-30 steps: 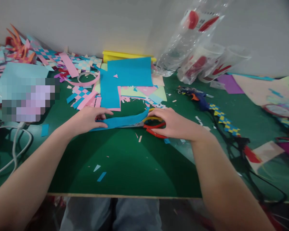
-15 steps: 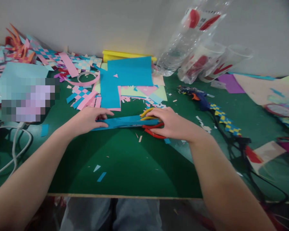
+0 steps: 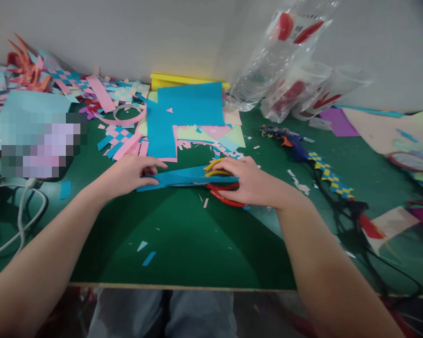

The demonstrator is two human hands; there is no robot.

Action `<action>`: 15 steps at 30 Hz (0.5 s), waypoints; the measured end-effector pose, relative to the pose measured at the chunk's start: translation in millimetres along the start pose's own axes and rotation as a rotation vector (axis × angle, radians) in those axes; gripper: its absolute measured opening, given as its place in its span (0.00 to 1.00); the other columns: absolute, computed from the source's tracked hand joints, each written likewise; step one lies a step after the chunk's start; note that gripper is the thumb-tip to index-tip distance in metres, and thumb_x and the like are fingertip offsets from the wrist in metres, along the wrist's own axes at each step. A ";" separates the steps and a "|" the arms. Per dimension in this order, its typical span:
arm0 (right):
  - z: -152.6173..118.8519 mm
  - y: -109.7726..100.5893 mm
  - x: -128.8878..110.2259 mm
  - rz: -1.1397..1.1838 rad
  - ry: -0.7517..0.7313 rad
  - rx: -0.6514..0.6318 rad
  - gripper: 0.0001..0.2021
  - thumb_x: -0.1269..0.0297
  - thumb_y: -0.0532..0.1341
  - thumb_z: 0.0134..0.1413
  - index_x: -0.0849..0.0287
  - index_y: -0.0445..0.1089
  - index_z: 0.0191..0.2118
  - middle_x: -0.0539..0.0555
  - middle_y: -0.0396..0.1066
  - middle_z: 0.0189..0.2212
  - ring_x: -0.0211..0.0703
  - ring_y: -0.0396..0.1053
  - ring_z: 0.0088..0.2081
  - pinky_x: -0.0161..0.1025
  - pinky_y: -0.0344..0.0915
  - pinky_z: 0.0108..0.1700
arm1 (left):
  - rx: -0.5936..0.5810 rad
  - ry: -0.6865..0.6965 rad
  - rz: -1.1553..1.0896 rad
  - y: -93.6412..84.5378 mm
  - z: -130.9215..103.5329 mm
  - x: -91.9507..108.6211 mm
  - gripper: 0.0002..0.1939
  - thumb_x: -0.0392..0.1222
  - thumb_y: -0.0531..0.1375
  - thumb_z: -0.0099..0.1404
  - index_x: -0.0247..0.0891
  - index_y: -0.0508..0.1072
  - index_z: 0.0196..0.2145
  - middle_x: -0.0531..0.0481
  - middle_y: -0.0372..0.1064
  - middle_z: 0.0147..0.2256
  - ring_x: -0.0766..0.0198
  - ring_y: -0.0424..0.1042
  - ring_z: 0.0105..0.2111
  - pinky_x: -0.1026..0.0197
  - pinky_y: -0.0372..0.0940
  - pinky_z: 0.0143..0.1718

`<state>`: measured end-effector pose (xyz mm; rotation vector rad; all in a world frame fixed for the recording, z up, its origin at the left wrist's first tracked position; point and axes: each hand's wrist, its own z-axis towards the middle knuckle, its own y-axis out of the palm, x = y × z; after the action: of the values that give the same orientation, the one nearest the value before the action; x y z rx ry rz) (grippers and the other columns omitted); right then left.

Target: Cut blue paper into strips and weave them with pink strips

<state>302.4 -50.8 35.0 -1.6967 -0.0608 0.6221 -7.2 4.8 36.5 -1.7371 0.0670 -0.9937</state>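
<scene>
A long blue paper strip [image 3: 183, 176] stretches between my hands above the green table. My left hand [image 3: 132, 173] pinches its left end between thumb and fingers. My right hand [image 3: 248, 180] is closed on the scissors [image 3: 225, 198], which have a yellow loop and a red loop set apart. The paper lies along the scissors and hides most of their blades; its right end passes between the loops to my right fingers.
Blue sheets [image 3: 190, 105] lie behind my hands, with a tape roll [image 3: 127, 112] beside them. A blurred device [image 3: 51, 152] with a white cable is on the left. A glue gun [image 3: 296, 148], wrapped cups [image 3: 289, 94] and paper scraps [image 3: 148, 258] are around.
The scissors' loops have spread a little wider, the red one lower. The paper's right end now reaches farther over my right fingers. My left hand has hardly moved.
</scene>
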 end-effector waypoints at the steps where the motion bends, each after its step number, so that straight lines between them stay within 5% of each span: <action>1: 0.4 -0.4 -0.6 0.008 -0.003 0.006 0.20 0.48 0.60 0.53 0.53 0.69 0.49 0.58 0.71 0.55 0.61 0.68 0.53 0.58 0.60 0.54 | 0.003 -0.003 0.004 -0.2 -0.1 1.0 0.22 0.43 0.65 0.61 0.42 0.75 0.53 0.49 0.77 0.39 0.61 0.73 0.37 0.59 0.67 0.42; 10: 2.4 0.7 2.3 0.002 -0.077 0.027 0.22 0.46 0.59 0.54 0.53 0.69 0.50 0.59 0.72 0.55 0.61 0.67 0.56 0.60 0.56 0.55 | 0.033 0.034 -0.003 0.2 -0.4 2.7 0.20 0.43 0.64 0.62 0.40 0.76 0.52 0.46 0.78 0.40 0.59 0.73 0.38 0.57 0.68 0.44; 15: 3.7 0.6 4.6 -0.013 -0.062 0.000 0.18 0.56 0.59 0.54 0.54 0.69 0.50 0.59 0.71 0.55 0.61 0.66 0.57 0.60 0.57 0.55 | 0.031 0.031 -0.001 -0.4 0.4 2.8 0.20 0.43 0.64 0.62 0.39 0.76 0.52 0.46 0.78 0.41 0.58 0.74 0.39 0.56 0.68 0.45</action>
<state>304.5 -46.0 32.4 -1.6759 -0.1158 0.6648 -5.3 3.8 38.4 -1.6933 0.0702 -1.0176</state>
